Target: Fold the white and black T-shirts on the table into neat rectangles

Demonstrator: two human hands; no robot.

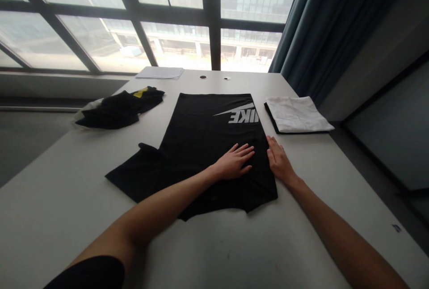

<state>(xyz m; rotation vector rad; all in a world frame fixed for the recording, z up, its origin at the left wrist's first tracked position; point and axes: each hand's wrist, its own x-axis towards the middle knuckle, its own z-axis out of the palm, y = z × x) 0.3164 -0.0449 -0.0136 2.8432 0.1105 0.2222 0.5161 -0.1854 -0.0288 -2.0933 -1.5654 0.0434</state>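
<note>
A black T-shirt with a white NIKE print lies spread on the white table in front of me, its hem toward the window. One sleeve sticks out to the left, while the right side makes a straight edge that cuts through the print. My left hand rests flat on the shirt right of its middle, fingers spread. At the right edge of the shirt, my right hand lies with its fingers stretched out along the fabric, nothing gripped in it.
On the white table, a stack of folded white and black cloth lies at the right. Crumpled dark clothes with a yellow patch lie at the left. Papers sit at the far edge, near two cable holes. Behind are windows and a blue curtain.
</note>
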